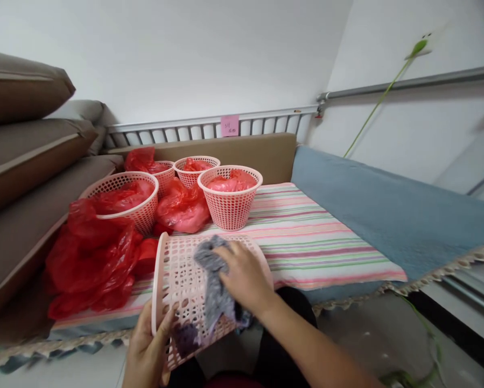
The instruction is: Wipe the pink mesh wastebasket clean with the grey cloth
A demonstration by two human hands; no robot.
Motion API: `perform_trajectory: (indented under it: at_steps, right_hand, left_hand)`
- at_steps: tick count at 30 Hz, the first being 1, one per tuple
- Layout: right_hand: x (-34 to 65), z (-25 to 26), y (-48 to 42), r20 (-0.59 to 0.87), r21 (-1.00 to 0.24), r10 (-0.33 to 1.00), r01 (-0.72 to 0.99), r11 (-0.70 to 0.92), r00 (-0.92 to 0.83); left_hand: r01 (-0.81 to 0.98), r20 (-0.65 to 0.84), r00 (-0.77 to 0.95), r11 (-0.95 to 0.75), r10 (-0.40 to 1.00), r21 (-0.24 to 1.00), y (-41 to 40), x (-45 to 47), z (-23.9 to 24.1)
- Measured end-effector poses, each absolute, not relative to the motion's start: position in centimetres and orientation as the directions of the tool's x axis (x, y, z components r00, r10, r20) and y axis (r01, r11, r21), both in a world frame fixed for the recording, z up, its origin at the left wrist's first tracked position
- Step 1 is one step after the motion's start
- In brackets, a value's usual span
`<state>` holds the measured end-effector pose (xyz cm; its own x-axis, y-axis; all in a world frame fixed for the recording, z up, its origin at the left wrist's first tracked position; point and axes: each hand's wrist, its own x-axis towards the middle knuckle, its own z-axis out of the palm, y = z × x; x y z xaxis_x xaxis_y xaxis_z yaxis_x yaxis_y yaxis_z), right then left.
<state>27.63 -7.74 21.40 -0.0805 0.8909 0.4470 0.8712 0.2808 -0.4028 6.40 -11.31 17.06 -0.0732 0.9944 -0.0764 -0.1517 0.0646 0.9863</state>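
A pink perforated plastic basket lies tipped on its side at the near edge of the striped cloth. My left hand grips its rim at the lower left, with the thumb over the outer wall. Against the basket's side, my right hand presses a crumpled grey cloth, its fingers bent over the fabric. Part of the cloth hangs down over the lower wall. A dark purplish patch shows at the basket's lower side; I cannot tell what it is.
Upright pink baskets with red plastic bags inside stand behind. Loose red bags lie at left, beside stacked brown cushions. The striped cloth covers a blue seat. A green cord runs down the right wall.
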Motion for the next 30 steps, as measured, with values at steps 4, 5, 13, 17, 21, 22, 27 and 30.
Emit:
perform_trajectory:
  at_steps: [4,5,13,17,21,22,27,30]
  right_hand:
    - [34.5,18.5,-6.9,0.39,-0.476,0.881,0.878,-0.057,0.268]
    - [35.2,18.3,-6.9,0.382,-0.478,0.874,0.874,-0.091,0.3]
    - [23.8,21.7,-5.9,0.482,-0.605,0.875,0.708,0.366,-0.041]
    - [17.3,23.8,-6.8,0.547,-0.535,0.801,0.634,0.558,-0.243]
    - [19.8,23.4,-7.7,0.507,-0.444,0.805,0.708,0.549,-0.307]
    - [21.9,22.9,-7.7,0.487,-0.44,0.833,0.749,0.495,-0.265]
    - [32.8,19.9,-6.5,0.402,-0.498,0.897,0.866,0.043,0.186]
    - [34.7,18.9,-6.6,0.381,-0.46,0.891,0.887,-0.048,0.246]
  left_hand:
    - [-0.095,-0.073,-0.078,0.066,0.994,0.993,-12.0,6.4,15.8]
    - [-0.073,-0.059,-0.075,0.054,0.995,0.996,-12.1,6.2,15.6]
    - [-0.004,-0.086,-0.022,0.086,0.996,0.996,-13.2,5.1,14.8]
    - [0.015,0.004,-0.133,-0.002,0.991,1.0,-14.0,5.6,13.0]
    - [0.028,0.008,-0.132,-0.004,0.991,1.0,-14.4,6.9,10.9]
    - [0.017,-0.017,-0.118,0.019,0.993,1.0,-14.4,7.2,10.4]
    - [-0.078,-0.04,-0.116,0.031,0.992,0.996,-14.2,8.4,8.9]
    - [-0.126,-0.018,-0.078,0.008,0.997,0.992,-14.0,8.1,10.4]
